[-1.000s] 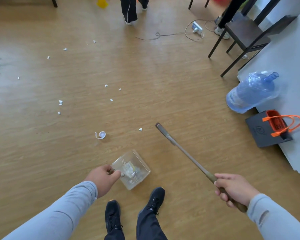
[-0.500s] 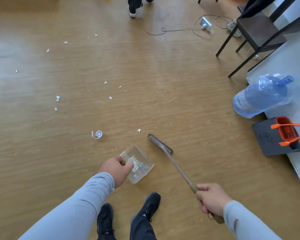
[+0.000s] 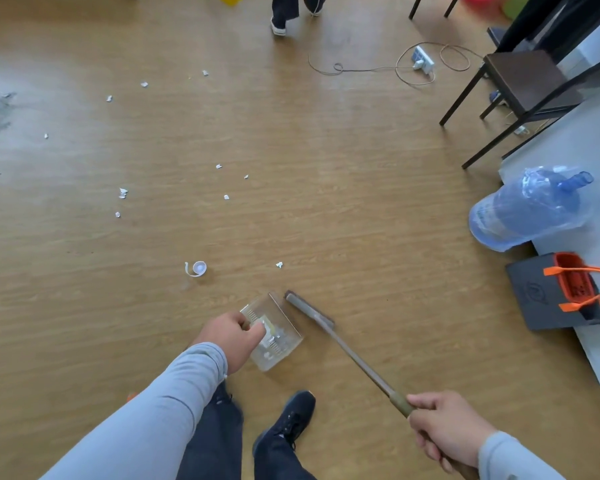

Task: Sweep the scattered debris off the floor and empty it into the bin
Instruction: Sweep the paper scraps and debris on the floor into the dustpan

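Nearest, the right hand [image 3: 445, 429] has its grip wrapped round the broom [image 3: 343, 346]; the left hand [image 3: 234, 339] pinches the clear dustpan [image 3: 278, 332], already holding scraps. Tilting it could spill them. Farther off, a bottle cap [image 3: 197, 268] and paper bits [image 3: 122, 193] lie scattered; a hard stroke could flick them wider.

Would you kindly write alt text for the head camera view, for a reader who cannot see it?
Seen from above, a person's left hand holds a clear dustpan with scraps in it on a wooden floor, while the right hand grips a broom whose head sits beside the pan. White paper scraps and a bottle cap lie scattered ahead.
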Demonstrator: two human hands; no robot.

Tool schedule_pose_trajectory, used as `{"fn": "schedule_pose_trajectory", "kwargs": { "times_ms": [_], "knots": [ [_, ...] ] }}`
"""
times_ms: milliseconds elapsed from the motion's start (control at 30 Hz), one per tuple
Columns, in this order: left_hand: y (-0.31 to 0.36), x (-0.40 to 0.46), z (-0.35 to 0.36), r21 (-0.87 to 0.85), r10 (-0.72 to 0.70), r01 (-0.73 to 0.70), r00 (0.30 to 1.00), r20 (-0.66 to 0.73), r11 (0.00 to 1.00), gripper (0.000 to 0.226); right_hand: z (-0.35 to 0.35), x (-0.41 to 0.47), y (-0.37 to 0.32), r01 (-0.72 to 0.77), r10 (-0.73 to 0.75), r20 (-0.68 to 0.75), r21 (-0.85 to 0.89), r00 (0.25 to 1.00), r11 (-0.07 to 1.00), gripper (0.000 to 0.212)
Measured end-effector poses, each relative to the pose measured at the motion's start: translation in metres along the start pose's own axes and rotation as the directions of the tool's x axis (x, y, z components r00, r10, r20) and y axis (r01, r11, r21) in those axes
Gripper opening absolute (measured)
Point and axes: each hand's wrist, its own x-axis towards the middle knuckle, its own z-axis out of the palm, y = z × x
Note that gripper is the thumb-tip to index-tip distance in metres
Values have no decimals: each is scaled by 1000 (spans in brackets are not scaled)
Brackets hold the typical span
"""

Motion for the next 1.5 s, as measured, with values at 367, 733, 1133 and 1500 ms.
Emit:
{"fn": "schedule_pose_trajectory", "kwargs": {
  "times_ms": [367,733,1133,1500],
  "knots": [
    [-37,-8,-27,-70,-10,9,1000,-6,998,37,-32,-44,-38,3,-7,82,45,997,999,31],
    [-36,27,-45,-230,-85,75,996,-31,970,32,41,81,-156,39,-37,-148,6,988,999,40],
    [-21,45,-53,-122,-64,58,997,-50,991,35,3,19,-125,28,-39,-33,-299,999,954,51],
    [-23,37,-60,-145,-76,71,997,-25,987,33,63,37,-130,-37,10,-71,-380,997,924,58]
  ]
}}
